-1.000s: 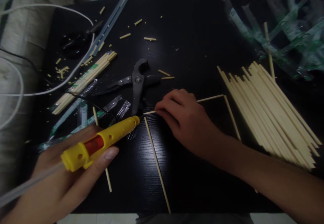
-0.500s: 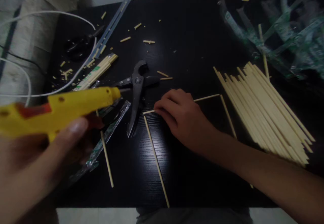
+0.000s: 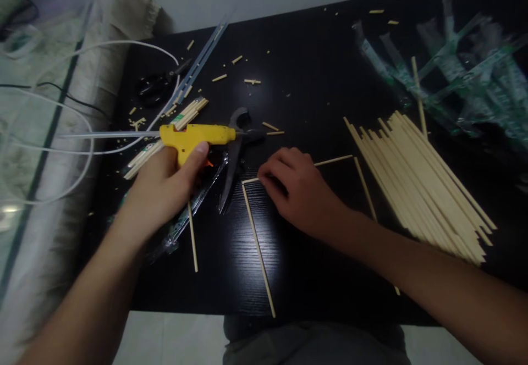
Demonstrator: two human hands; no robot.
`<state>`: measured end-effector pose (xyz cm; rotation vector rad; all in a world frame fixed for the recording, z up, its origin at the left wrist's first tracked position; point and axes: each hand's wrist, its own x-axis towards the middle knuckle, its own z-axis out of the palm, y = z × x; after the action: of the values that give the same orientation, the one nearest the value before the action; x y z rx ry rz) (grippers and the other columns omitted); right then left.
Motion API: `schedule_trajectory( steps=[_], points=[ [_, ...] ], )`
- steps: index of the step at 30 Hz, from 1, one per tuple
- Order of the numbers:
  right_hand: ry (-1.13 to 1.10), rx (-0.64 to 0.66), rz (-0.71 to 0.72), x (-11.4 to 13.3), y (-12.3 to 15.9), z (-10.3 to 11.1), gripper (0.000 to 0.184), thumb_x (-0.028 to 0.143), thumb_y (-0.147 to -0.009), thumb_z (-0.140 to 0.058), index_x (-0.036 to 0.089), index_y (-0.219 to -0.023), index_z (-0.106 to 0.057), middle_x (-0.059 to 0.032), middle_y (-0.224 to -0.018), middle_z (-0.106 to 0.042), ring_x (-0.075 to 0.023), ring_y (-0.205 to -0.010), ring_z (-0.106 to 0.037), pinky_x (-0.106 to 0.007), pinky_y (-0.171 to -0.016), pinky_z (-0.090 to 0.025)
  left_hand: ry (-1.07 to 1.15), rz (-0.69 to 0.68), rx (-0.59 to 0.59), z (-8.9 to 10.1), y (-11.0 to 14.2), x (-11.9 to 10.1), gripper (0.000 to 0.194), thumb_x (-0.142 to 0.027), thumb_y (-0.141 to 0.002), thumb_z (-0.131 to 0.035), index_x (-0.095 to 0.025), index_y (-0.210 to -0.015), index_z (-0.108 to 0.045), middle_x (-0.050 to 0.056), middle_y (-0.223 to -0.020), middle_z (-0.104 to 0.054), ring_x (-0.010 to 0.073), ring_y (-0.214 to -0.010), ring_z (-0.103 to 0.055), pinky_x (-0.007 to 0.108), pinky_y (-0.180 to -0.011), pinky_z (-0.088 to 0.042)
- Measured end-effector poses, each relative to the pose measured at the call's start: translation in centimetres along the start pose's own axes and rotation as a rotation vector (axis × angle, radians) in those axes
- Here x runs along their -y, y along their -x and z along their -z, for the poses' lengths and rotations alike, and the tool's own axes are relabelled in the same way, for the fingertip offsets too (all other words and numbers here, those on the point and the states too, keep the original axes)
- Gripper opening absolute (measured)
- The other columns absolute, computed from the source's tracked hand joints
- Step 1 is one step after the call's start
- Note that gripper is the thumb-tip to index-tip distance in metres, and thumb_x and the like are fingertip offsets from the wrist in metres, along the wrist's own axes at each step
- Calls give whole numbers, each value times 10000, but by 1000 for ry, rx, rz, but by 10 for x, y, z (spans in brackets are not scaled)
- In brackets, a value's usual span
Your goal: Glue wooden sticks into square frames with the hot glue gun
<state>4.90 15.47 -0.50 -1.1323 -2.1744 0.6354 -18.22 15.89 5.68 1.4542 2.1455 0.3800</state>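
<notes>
My left hand (image 3: 165, 186) is closed round the grip of a yellow glue gun (image 3: 196, 136), held level over the black table (image 3: 313, 79) with its nozzle pointing right above the black pliers (image 3: 233, 159). My right hand (image 3: 299, 186) rests palm down with curled fingers pressing a thin bamboo stick (image 3: 334, 160) onto the table. That stick meets another stick (image 3: 258, 247) at a corner near my fingertips. A third stick (image 3: 365, 188) runs down from its right end.
A pile of bamboo sticks (image 3: 421, 181) lies at the right, with green plastic wrappers (image 3: 462, 73) behind it. Wrapped sticks (image 3: 169, 134), black scissors (image 3: 154, 86), white cables (image 3: 82, 150) and several small offcuts lie at the left. A loose stick (image 3: 192, 236) lies below my left hand.
My left hand has carried the glue gun up and away from the stick corner, toward the left, and now holds it level over the pliers. My right hand stays pressed on the stick.
</notes>
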Motion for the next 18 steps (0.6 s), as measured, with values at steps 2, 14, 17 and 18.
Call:
schedule_trajectory(
  steps=[2,14,17,18],
  points=[
    [1,-5,3,0,0,0,111,101,-1006,-611,157,-964,-697,-71,-992,-685,-232,-934,-610,-389,-855,-435,-223,-3,-59,2,-1,-2,653,-797,-939,-485,-174,-796,-617,52,-704,-624,197,-649,-556,324,-613,-364],
    [-4,-24,9,-2,1,-1,114,101,-1001,-623,176,-971,-704,-68,-1004,-689,-231,-948,-617,-380,-851,-435,-99,-10,60,1,-15,-3,717,-845,-912,-455,-196,-698,-671,11,-511,-573,137,-432,-466,316,-451,-315],
    [-16,-26,4,-1,1,-1,122,97,-996,-627,182,-976,-711,-64,-1001,-686,-226,-946,-619,-379,-851,-433,-91,-41,58,-2,-20,-5,664,-828,-917,-482,-226,-719,-680,9,-526,-610,164,-423,-520,330,-441,-348],
    [-21,-28,5,-1,1,-1,121,94,-993,-630,180,-974,-713,-63,-999,-686,-225,-945,-619,-378,-852,-433,-88,-64,48,-2,-20,-5,629,-801,-932,-491,-232,-754,-693,4,-543,-620,168,-438,-541,328,-453,-363]
  ],
)
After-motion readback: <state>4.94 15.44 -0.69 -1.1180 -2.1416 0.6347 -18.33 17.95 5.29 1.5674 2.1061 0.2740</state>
